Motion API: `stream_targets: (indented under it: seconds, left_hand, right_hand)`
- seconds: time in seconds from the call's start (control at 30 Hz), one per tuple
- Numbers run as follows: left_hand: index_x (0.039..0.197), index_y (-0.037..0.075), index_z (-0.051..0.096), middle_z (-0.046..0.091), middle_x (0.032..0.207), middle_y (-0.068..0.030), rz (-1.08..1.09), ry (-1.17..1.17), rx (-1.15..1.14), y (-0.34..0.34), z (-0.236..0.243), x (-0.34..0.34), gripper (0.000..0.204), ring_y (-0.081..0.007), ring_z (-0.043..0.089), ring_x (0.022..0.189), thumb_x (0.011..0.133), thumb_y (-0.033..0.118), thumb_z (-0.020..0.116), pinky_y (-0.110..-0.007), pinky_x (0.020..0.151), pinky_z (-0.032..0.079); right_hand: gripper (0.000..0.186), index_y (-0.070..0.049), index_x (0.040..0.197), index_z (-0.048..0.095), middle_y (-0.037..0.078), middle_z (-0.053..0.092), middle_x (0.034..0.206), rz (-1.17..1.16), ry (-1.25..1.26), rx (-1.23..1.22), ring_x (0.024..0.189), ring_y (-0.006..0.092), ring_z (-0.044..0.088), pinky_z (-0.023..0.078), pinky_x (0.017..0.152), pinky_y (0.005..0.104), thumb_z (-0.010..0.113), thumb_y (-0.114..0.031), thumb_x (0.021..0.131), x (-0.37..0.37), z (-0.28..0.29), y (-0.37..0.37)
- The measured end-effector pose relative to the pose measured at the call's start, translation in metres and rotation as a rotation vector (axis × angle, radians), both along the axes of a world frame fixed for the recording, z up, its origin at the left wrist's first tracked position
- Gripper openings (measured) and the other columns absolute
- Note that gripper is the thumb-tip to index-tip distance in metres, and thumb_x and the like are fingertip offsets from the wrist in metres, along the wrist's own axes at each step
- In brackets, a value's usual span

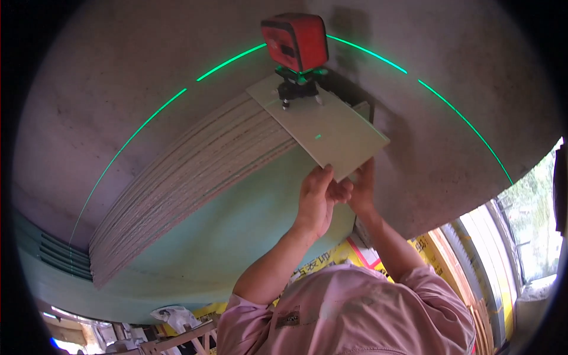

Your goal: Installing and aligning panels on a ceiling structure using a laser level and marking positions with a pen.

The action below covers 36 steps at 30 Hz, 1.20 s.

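A red and black box-shaped laser level stands on a small black base with short feet. That base rests on the far part of a pale rectangular board, which lies over the end of a stack of boards. My left hand pinches the near corner of the pale board, its thumb on the edge and the other fingers curled beneath. Close beside it, my right hand grips the same board's near right edge, its fingers partly hidden behind it.
Bright green laser lines cross the two grey walls meeting in the corner. A large green sheet leans before me. Long planks and strips stand at the right, near a window. A wooden frame is at lower left.
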State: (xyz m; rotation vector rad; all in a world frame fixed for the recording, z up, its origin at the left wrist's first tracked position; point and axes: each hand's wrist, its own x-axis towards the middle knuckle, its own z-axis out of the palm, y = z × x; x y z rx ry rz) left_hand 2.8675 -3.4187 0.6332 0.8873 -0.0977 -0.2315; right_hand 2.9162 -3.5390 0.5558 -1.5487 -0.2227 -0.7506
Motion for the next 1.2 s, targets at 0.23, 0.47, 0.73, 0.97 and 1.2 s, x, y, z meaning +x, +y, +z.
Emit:
stream_targets:
  seconds: [0.23, 0.47, 0.73, 0.97, 1.2]
  left_hand:
    - [0.104, 0.002, 0.054, 0.057, 0.074, -0.0008, 0.536, -0.528, 0.427, 0.078, 0.001, -0.013, 0.023, -0.0074, 0.047, 0.063, 0.097, 0.023, 0.057, -0.025, 0.056, 0.041]
    - [0.109, 0.001, 0.056, 0.060, 0.094, -0.0131, 1.176, -1.056, 1.607, 0.167, 0.068, 0.054, 0.029, -0.0300, 0.056, 0.088, 0.089, 0.019, 0.065, -0.043, 0.081, 0.042]
    - [0.123, 0.000, 0.051, 0.049, 0.132, -0.0220, 0.990, -0.774, 1.801, 0.160, 0.053, 0.062, 0.048, -0.0394, 0.040, 0.128, 0.086, 0.027, 0.067, -0.054, 0.101, 0.032]
    - [0.122, 0.000, 0.051, 0.050, 0.131, -0.0223, 0.886, -0.788, 1.840, 0.164, 0.053, 0.055, 0.049, -0.0398, 0.039, 0.129, 0.085, 0.029, 0.068, -0.054, 0.100, 0.032]
    - [0.124, 0.001, 0.050, 0.051, 0.130, -0.0228, 0.847, -0.772, 1.889, 0.159, 0.057, 0.060, 0.053, -0.0393, 0.039, 0.129, 0.085, 0.032, 0.068, -0.053, 0.099, 0.032]
  right_hand:
    - [0.065, -0.001, 0.141, 0.035, 0.010, 0.053, 0.107, -0.138, -0.382, -0.123, 0.092, 0.0177, 0.052, 0.044, 0.079, 0.0312, 0.064, -0.011, 0.084, -0.085, 0.017, -0.088]
    - [0.054, 0.004, 0.125, 0.050, 0.015, 0.053, 0.120, -0.157, -0.492, -0.484, 0.104, 0.0238, 0.054, 0.045, 0.088, 0.0360, 0.071, -0.006, 0.077, -0.057, 0.213, -0.056]
    - [0.056, -0.002, 0.128, 0.054, 0.015, 0.057, 0.122, -0.104, -0.241, -0.874, 0.118, 0.0294, 0.052, 0.043, 0.096, 0.0397, 0.069, -0.032, 0.083, 0.055, 0.339, -0.009]
    - [0.035, -0.001, 0.117, 0.061, 0.009, 0.062, 0.109, 0.205, 0.363, -0.766, 0.102, 0.0201, 0.058, 0.047, 0.087, 0.0320, 0.061, -0.020, 0.087, 0.120, 0.389, -0.004]
    - [0.023, 0.000, 0.104, 0.067, 0.010, 0.065, 0.098, 0.299, 0.210, -1.031, 0.098, 0.0202, 0.060, 0.048, 0.086, 0.0339, 0.056, -0.010, 0.086, 0.133, 0.378, -0.028]
